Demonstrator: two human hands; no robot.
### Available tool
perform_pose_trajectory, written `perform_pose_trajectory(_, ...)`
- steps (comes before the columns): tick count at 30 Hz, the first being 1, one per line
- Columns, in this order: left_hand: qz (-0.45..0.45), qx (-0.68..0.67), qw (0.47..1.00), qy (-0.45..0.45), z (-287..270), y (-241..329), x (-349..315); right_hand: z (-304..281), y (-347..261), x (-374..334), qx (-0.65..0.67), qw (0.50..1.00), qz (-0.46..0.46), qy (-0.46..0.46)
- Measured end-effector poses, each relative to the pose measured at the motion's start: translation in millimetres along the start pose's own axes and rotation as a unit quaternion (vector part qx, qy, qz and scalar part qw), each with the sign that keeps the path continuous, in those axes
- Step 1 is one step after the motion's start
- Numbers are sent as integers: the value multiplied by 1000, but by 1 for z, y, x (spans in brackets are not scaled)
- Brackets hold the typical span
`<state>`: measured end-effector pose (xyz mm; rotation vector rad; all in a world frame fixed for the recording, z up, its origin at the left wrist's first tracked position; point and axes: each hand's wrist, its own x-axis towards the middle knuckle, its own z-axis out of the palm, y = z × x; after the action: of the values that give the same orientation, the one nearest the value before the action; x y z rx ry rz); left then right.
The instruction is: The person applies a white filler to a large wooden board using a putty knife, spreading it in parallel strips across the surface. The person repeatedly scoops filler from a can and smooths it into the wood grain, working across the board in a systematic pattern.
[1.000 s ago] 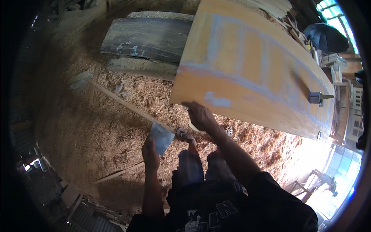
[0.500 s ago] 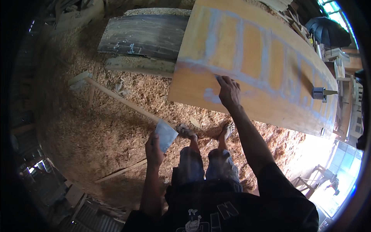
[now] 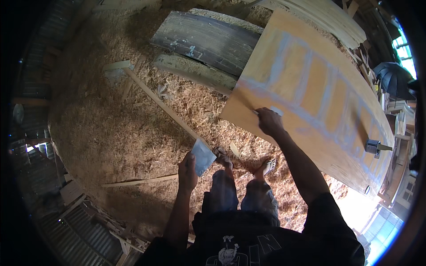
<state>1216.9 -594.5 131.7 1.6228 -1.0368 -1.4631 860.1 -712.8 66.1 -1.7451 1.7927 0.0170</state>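
My left hand [image 3: 188,172] grips a flat grey square plate [image 3: 204,158] by its edge, thumb on top, above the shavings. On the right, my right hand [image 3: 270,123] is closed around a thin flat scraper [image 3: 255,112], mostly hidden by the fingers, low over the near left part of a wooden panel [image 3: 242,102]. Bluish-grey filler [image 3: 301,108] lies on the panel in one long band with several cross strips. A small pale patch of filler shows just beyond my right knuckles.
An open can [image 3: 372,146] with a brush across it stands near the panel's right end. Grey weathered planks [image 3: 208,42] lie beyond its left edge. A long wooden strip [image 3: 164,106] crosses the shavings-covered floor. A black umbrella [image 3: 392,80] sits far right.
The view has turned, so the panel sits further right. My right hand has moved toward the panel's near left edge, over the loose filler patch. My left hand still holds the plate.
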Motion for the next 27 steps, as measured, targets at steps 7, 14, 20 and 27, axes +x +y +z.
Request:
perform_pose_trajectory(7,-44,-44,998,25,-13,-15,-25,64,-89,15,-64,962,-166,207)
perform_pose_trajectory(14,44,-116,991,59,-33,10,-16,40,-67,17,-5,998,-12,66)
perform_pose_trajectory(20,-12,-137,988,71,-42,-9,-29,46,-90,34,-33,997,-59,49)
perform_pose_trajectory(27,-51,-155,980,113,-26,-24,-53,35,-97,34,-134,969,-171,115)
